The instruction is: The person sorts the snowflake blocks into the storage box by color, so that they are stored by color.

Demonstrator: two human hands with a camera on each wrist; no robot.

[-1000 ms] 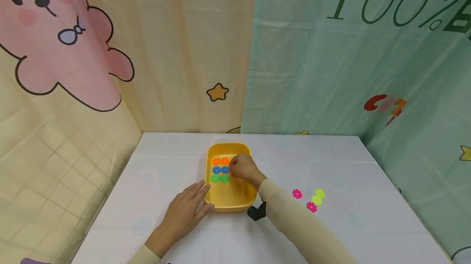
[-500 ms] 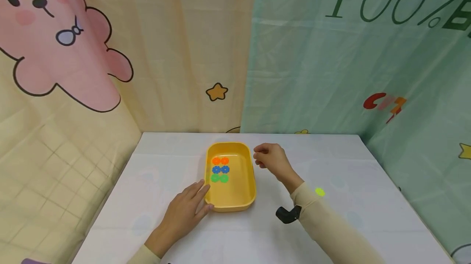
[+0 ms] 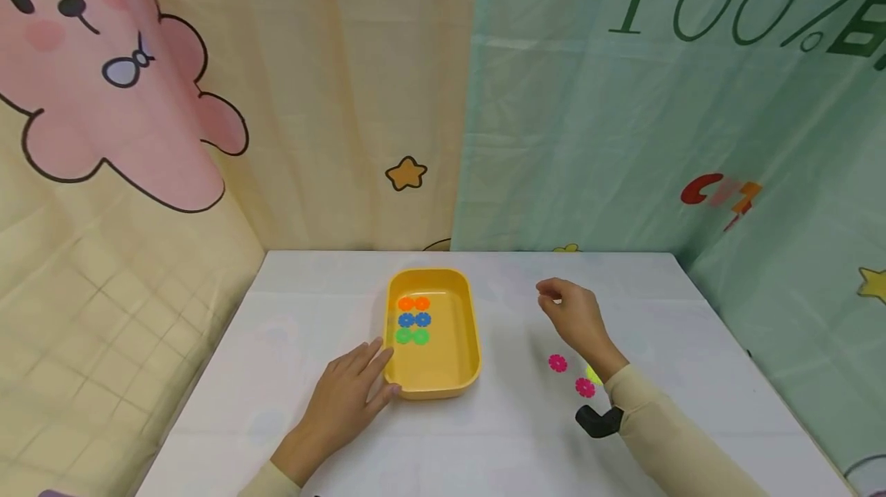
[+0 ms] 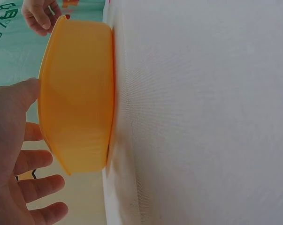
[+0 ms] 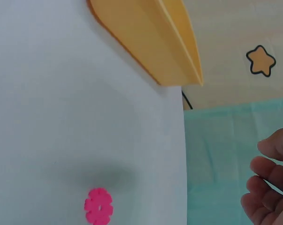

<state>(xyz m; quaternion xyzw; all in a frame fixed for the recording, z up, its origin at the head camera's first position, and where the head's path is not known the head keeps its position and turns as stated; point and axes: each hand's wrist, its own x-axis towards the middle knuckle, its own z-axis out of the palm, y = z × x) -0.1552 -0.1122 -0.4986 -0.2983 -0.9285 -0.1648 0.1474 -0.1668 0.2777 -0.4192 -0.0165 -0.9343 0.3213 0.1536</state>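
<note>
A yellow tray [image 3: 453, 362] stands on the white table, with pairs of small flower-shaped discs in rows inside it: orange discs [image 3: 414, 303], blue discs [image 3: 414, 319] and green discs [image 3: 412, 336]. My left hand [image 3: 351, 389] rests at the tray's near left rim, its fingers extended; the thumb meets the rim in the left wrist view. To the right of the tray, my right hand [image 3: 573, 318] hovers with loosely bent fingers and nothing between them. Two pink discs [image 3: 557, 363] lie below it on the table. A yellow disc [image 3: 593, 375] is partly hidden by my right wrist.
The white table [image 3: 332, 289] backs onto printed cloth, beige at left and green at right. A black curved piece [image 3: 598, 421] sits at my right cuff. The right wrist view shows a pink disc [image 5: 99, 206] close by and the tray's outer wall [image 5: 136, 37].
My right hand has come up out of the tray and moved right, over towards the loose discs. The discs in the tray and my left hand have stayed put.
</note>
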